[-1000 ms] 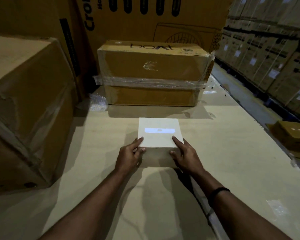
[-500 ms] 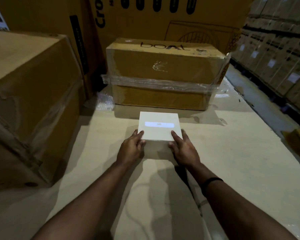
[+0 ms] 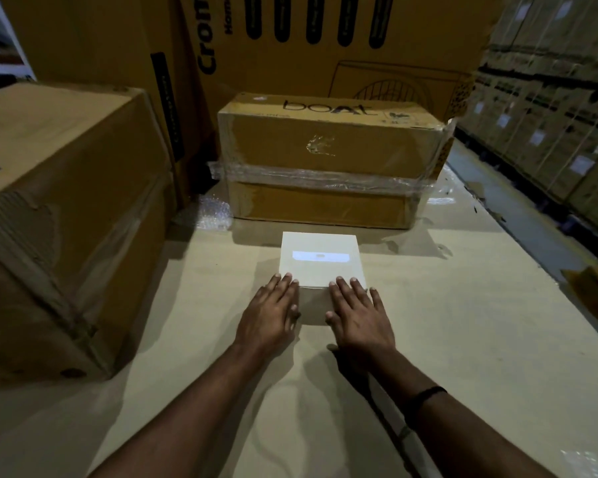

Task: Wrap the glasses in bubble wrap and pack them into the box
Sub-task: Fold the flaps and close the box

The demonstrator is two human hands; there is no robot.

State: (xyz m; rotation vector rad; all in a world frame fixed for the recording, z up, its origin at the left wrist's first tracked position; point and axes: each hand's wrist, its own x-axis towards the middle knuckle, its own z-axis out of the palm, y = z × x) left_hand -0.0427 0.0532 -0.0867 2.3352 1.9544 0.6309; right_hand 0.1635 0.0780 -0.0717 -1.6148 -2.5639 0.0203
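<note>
The left hand point(image 3: 270, 319) and right hand point(image 3: 358, 319) lie flat, fingers straight, on the near edge of the smooth square white box point(image 3: 320, 260) (closed, so its inside is hidden) on the pale table point(image 3: 446, 322), with crinkly bubble wrap point(image 3: 214, 212) farther back.

A warehouse or stockroom is indicated. Just beyond the left hand point(image 3: 268, 317) and right hand point(image 3: 359, 319), a film-bound carton point(image 3: 328, 160) is set, backed by a tall printed carton point(image 3: 325, 56). A large taped carton point(image 3: 66, 219) is placed well out from the left hand. Far out from the right hand, across a floor aisle point(image 3: 518, 215), stacked rows of labelled cartons point(image 3: 549, 115) are seen, possibly on pallets, though this is left unclear by the dim view.
</note>
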